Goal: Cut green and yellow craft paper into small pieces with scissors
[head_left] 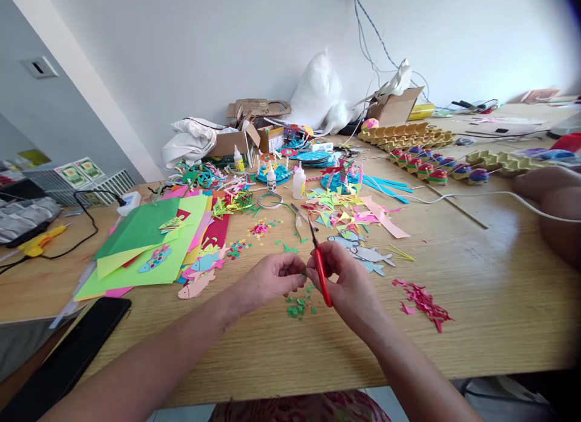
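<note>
Our right hand [348, 281] grips the red scissors [322, 275], and our left hand [272, 281] seems to pinch a tiny green bit [304, 273] between the two hands. Green paper bits [297, 307] lie on the desk [254, 355] just below. We could drop the bit because it's so small, or bump the loose pile and scatter it.

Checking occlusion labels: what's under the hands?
Green scraps show on the wooden tabletop between the left hand and right hand; anything directly beneath either is covered.
</note>
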Available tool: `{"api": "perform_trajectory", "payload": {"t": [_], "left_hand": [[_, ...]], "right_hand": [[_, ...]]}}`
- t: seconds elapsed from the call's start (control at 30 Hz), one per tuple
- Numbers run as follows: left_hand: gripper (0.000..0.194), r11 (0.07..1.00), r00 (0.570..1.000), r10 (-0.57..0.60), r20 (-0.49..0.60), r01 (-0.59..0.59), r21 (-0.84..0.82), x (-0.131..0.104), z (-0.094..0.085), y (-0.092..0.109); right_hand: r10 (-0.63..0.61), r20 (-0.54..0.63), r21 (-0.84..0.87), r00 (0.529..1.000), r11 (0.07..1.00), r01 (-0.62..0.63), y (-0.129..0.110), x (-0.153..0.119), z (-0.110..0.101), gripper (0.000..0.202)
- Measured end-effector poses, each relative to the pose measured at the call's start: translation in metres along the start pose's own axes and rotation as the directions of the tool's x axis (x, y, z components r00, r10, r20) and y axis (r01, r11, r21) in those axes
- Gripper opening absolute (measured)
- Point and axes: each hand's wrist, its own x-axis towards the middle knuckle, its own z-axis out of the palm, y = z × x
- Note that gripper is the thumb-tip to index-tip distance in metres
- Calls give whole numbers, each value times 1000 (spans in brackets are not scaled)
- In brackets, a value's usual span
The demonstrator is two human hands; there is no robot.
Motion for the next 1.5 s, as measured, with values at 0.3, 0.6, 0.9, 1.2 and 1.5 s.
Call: {"api": "perform_trajectory", "payload": {"t": [0.3, 0.6, 0.9, 1.2, 1.5], "left_hand": [[16, 995, 988, 98, -118, -100, -5, -7, 0, 1], [18, 947, 967, 120, -226, -180, -267, -15, 3, 8], [18, 959, 977, 106, -185, -150, -241, -17, 3, 6], [17, 972, 985, 99, -145, -127, -200, -19, 2, 10], [14, 985, 991, 96, -98, -109, -138, -21, -4, 10]], "right_hand": [[-86, 0, -68, 996, 994, 86, -5, -16, -3, 9], [-122, 99, -210, 988, 968, 140, 4, -34, 2, 15], [-118, 105, -224, 987, 964, 139, 0, -34, 4, 17], [-86, 104, -281, 991, 953, 113, 2, -34, 5, 19], [-95, 125, -301, 988, 945, 129, 5, -38, 4, 19]]}}
